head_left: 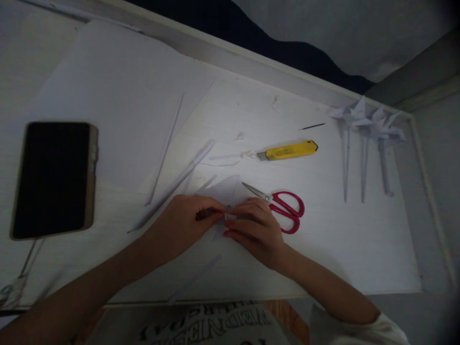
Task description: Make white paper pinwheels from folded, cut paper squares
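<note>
Left fingers (pixel 215 206) and right fingers (pixel 247 224) both pinch my white paper piece (pixel 227 188), just below frame centre; looks like hand-shaping, next move probably needs a steady two-sided hold

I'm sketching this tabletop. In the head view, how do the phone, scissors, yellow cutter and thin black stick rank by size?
1. Phone
2. Scissors and yellow cutter, unranked: similar length, scissors partly hidden by the right hand
3. Thin black stick
</note>
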`<action>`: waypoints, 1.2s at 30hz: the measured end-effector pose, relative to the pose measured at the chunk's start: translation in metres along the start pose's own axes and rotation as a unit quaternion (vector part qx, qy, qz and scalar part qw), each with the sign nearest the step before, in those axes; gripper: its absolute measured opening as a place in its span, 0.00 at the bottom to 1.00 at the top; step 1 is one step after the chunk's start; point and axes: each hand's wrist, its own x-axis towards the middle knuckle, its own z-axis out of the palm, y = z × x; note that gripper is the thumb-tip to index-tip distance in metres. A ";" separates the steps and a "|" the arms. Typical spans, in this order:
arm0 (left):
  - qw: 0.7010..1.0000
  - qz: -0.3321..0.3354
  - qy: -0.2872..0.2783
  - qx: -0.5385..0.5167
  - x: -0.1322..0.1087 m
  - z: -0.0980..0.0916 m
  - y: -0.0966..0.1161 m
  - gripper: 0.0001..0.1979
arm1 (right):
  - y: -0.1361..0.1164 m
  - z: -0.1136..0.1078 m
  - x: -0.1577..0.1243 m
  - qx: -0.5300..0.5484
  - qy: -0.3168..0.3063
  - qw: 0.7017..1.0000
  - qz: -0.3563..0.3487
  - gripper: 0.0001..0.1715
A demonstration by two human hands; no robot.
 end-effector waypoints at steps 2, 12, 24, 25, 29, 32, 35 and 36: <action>1.000 -0.005 0.000 0.002 0.001 -0.001 0.000 0.08 | 0.001 0.000 0.000 0.010 -0.002 1.000 0.007 0.08; 0.996 -0.064 -0.034 -0.051 0.004 0.000 -0.002 0.07 | 0.001 -0.002 0.002 0.045 -0.018 0.998 0.047 0.07; 0.996 -0.061 -0.037 -0.053 0.002 -0.002 0.002 0.08 | 0.002 -0.003 0.000 0.063 -0.019 0.996 0.053 0.08; 0.996 -0.059 -0.041 -0.045 0.001 -0.003 0.003 0.09 | 0.002 -0.003 0.000 0.066 -0.018 0.996 0.053 0.09; 0.994 -0.058 -0.083 -0.050 -0.002 -0.007 0.005 0.13 | 0.002 -0.003 0.000 0.072 -0.010 0.995 0.072 0.13; 0.988 -0.041 -0.119 -0.085 -0.002 -0.007 0.004 0.17 | 0.002 -0.001 0.000 0.062 -0.003 0.995 0.075 0.14; 0.987 -0.029 -0.123 -0.097 -0.001 -0.005 0.002 0.18 | 0.001 0.001 0.000 0.047 -0.003 0.996 0.075 0.16; 0.988 -0.025 -0.116 -0.098 -0.001 -0.004 0.002 0.18 | 0.000 0.001 0.000 0.043 -0.007 0.996 0.075 0.17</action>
